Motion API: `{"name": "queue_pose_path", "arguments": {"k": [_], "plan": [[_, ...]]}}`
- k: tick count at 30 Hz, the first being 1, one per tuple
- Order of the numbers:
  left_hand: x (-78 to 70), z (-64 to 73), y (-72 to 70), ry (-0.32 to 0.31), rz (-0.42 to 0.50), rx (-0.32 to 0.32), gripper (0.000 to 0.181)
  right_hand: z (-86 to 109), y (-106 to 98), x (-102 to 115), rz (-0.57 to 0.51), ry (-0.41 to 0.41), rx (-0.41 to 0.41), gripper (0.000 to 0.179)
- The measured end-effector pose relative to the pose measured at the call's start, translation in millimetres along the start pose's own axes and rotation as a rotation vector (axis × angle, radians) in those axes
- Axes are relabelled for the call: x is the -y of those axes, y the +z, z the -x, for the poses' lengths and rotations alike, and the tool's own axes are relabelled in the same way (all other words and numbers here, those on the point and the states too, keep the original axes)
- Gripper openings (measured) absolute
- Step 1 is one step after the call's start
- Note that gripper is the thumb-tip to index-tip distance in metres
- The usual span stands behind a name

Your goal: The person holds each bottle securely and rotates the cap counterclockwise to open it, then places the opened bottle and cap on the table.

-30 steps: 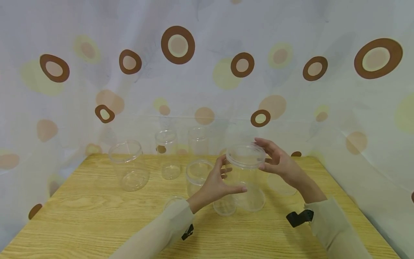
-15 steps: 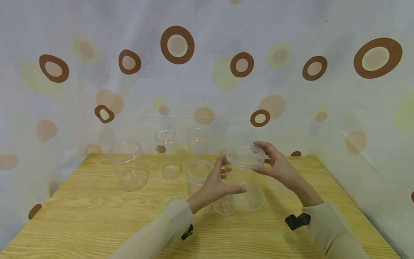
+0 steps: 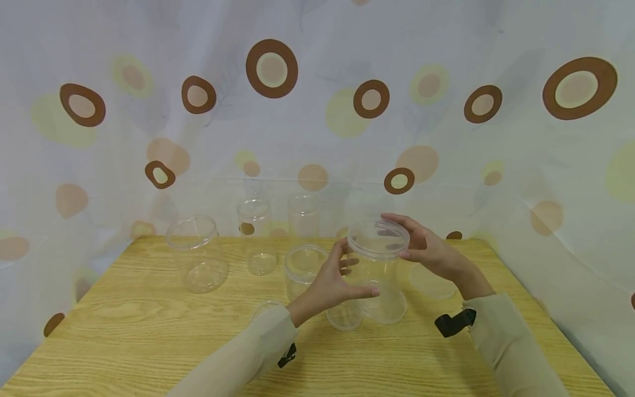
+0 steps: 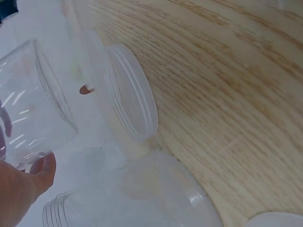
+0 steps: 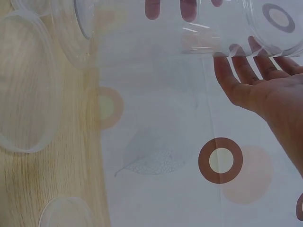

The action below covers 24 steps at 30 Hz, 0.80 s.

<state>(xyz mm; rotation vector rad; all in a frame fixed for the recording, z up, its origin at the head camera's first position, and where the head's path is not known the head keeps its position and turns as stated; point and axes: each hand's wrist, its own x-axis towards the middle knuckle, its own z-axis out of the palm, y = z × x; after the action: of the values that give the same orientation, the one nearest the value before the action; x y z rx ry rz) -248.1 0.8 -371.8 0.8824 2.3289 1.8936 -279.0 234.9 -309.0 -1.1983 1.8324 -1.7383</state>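
My left hand (image 3: pixel 329 284) grips a clear, wide, cylindrical jar (image 3: pixel 379 273) by its side, thumb in front and fingers behind. The left wrist view shows this jar (image 4: pixel 38 99) raised above the tabletop. My right hand (image 3: pixel 436 253) reaches round the jar's clear screw lid (image 3: pixel 377 251) from the right, thumb at the near edge and fingers along the far edge. In the right wrist view its fingertips (image 5: pixel 221 61) meet the jar near that end. Round clear lids (image 3: pixel 344 318) lie on the table below the jar.
A shorter clear jar (image 3: pixel 297 284) stands just left of my left hand. Farther back are two tall narrow jars, one of them (image 3: pixel 260 259) nearer, and a wide jar (image 3: pixel 198 256) at the left. Another flat lid (image 3: pixel 434 284) lies under my right wrist on the wooden table (image 3: pixel 149 342).
My right thumb slid left along the lid's near edge, then came back right, while the fingers moved left along the far edge. My left hand and the jar keep nearly the same place.
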Motion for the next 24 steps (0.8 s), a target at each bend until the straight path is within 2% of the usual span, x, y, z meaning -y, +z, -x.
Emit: {"name": "queue_pose_path", "arguments": {"k": [5,9,14,19,24], "plan": [[1.6,0.0,0.5,0.011,0.001,0.008,0.093,1.3,-2,-2,-0.004,0.008,0.006,0.073],[3.5,0.4,1.2,0.010,0.011,0.006,0.092,3.9,2,-2,0.020,0.011,-0.040,0.074],[3.8,-0.1,2.2,-0.002,0.008,-0.002,0.093,6.1,14,1,0.145,0.005,-0.195,0.072],[1.9,-0.6,2.7,-0.019,0.025,0.000,0.093,4.9,28,7,0.294,0.071,-0.376,0.072],[0.4,-0.9,3.0,-0.017,0.013,-0.017,0.093,2.2,35,10,0.350,0.140,-0.443,0.071]]}}
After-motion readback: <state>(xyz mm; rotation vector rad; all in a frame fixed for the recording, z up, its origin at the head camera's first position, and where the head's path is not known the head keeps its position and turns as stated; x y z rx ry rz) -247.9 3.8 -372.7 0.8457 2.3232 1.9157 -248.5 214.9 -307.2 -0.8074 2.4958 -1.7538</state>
